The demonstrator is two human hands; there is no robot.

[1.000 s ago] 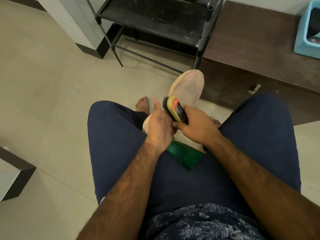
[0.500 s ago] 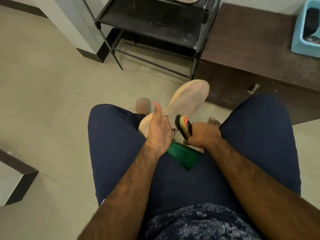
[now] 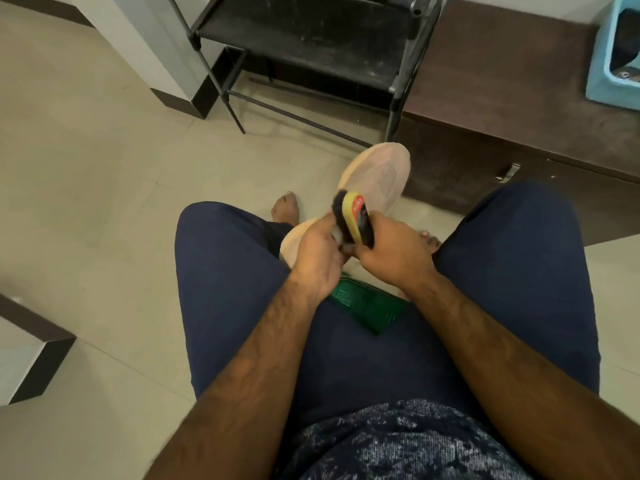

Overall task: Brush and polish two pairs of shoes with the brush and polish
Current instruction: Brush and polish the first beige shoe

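Left hand (image 3: 317,258) grips the light, soft mesh shoe (image 3: 375,181) at its heel end, right hand (image 3: 391,252) clamps the stiff brush (image 3: 355,221); hold firm, shoe flexes.

We are in a home, in what looks like a hallway or entry corner. A bare foot (image 3: 286,209) rests on the pale tiled floor (image 3: 86,168). A black metal shoe rack (image 3: 311,32) stands by a wall with dark skirting (image 3: 204,98). Beside the rack, a low dark wooden cabinet (image 3: 502,81) with a metal handle (image 3: 508,173) carries a blue plastic basket (image 3: 602,64).
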